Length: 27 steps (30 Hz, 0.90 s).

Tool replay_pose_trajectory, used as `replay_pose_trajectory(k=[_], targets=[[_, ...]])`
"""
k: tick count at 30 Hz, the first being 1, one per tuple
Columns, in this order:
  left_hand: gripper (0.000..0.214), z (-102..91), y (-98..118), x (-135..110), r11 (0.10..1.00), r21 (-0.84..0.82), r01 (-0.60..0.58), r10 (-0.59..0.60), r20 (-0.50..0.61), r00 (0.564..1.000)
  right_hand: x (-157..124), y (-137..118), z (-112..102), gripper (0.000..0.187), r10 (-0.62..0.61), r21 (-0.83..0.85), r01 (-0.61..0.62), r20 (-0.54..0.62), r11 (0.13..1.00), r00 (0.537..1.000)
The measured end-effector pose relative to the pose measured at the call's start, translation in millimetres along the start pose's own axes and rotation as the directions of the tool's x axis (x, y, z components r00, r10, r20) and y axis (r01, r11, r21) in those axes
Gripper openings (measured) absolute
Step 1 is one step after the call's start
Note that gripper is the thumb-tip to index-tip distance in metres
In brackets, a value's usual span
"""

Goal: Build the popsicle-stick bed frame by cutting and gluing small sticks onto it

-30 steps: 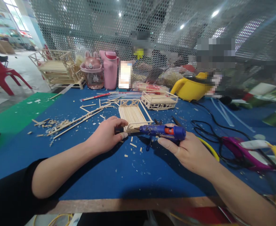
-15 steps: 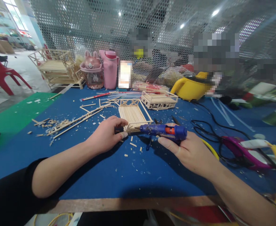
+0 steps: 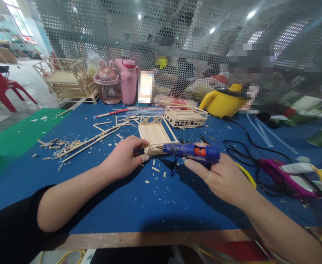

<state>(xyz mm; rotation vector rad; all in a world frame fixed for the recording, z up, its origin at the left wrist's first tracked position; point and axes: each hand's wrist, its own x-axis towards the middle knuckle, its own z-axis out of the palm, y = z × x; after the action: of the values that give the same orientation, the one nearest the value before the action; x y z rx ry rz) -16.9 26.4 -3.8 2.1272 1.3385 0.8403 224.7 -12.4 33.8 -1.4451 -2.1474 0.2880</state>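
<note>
My right hand [image 3: 226,176] is wrapped round a blue hot glue gun [image 3: 188,152], its nozzle pointing left at the near railing of a small wooden stick model [image 3: 155,132]. The nozzle tip is at or very close to the sticks; whether it touches I cannot tell. My left hand [image 3: 129,156] pinches the model's near left corner between thumb and fingers. The model has a slatted floor with a crossed railing at its far end. Small stick offcuts [image 3: 155,169] lie just in front of it.
Behind stands another stick model [image 3: 186,116]. Loose sticks and scraps [image 3: 67,145] lie at left. A pink bottle [image 3: 129,82], a phone [image 3: 145,88] and a yellow container [image 3: 223,102] line the back. A black cable [image 3: 240,146] and a purple tool [image 3: 287,179] lie at right.
The glue gun has shifted very slightly to the right in my right hand. My left hand and the stick model stay where they were.
</note>
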Motion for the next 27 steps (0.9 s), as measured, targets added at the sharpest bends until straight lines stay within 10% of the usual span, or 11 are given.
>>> replay_pose_trajectory(k=[27], targets=[[0.028,0.4,-1.1,0.8,1.0,-0.018,0.01,-0.01,-0.005,1.0,-3.8,4.1,-2.8,0.026,0.012,-0.021,-0.012,0.015,1.0,1.0]])
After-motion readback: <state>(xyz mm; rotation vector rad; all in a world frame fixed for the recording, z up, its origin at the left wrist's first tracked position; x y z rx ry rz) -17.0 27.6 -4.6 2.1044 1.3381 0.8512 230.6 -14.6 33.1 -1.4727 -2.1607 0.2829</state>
